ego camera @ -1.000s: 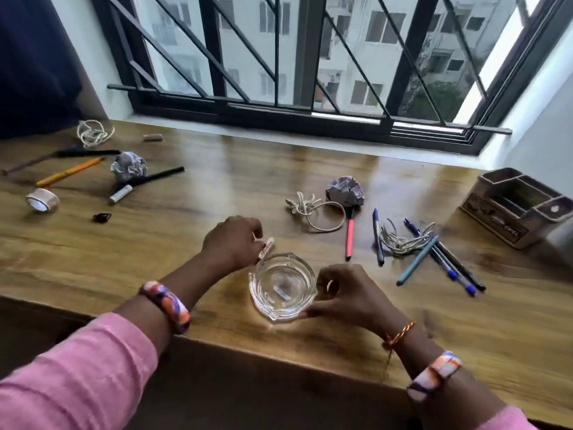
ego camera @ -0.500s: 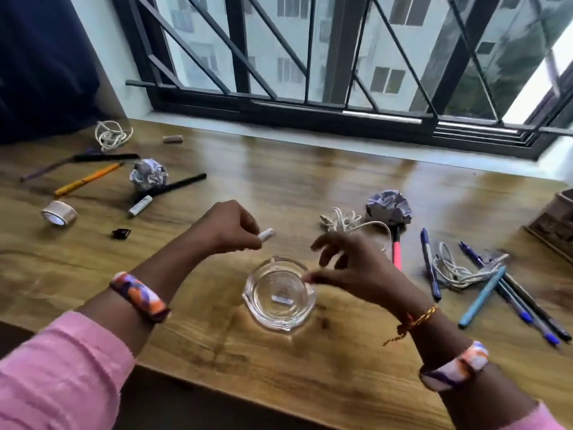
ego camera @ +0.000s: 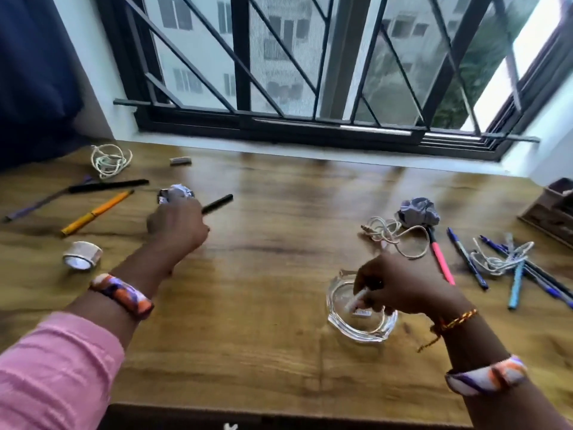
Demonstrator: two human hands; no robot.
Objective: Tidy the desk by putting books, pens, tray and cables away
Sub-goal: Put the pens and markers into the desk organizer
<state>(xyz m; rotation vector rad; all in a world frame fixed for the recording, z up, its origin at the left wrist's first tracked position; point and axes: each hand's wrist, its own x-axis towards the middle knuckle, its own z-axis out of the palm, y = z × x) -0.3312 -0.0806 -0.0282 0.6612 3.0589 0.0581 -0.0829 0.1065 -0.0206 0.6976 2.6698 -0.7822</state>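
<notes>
A clear glass tray (ego camera: 338, 319) sits on the wooden desk (ego camera: 263, 299) with a small white labelled piece (ego camera: 362, 312) lying in it. My right hand (ego camera: 400, 283) is over the tray, pinching a short white stick (ego camera: 356, 301) whose tip points down into it. My left hand (ego camera: 178, 225) reaches far left, fingers curled over the near end of a black pen (ego camera: 218, 203); whether it grips anything is hidden. Several pens (ego camera: 514, 283) and a pale cable (ego camera: 499, 259) lie tangled at the right. A pink pen (ego camera: 441, 262) and a beige cable (ego camera: 390, 234) lie beside my right hand.
Two crumpled paper balls (ego camera: 176, 193) (ego camera: 418, 211), a tape roll (ego camera: 82, 255), an orange pen (ego camera: 96, 212), a long black pen (ego camera: 108, 185), a purple pen (ego camera: 34, 206), a coiled cord (ego camera: 108, 159) and a grey eraser (ego camera: 179, 161) are scattered. A brown organiser (ego camera: 555, 209) stands at the right edge.
The white stick went from my left hand to my right, which now lowers it into the tray. My left hand moved away left to the black pen. The view shifted left.
</notes>
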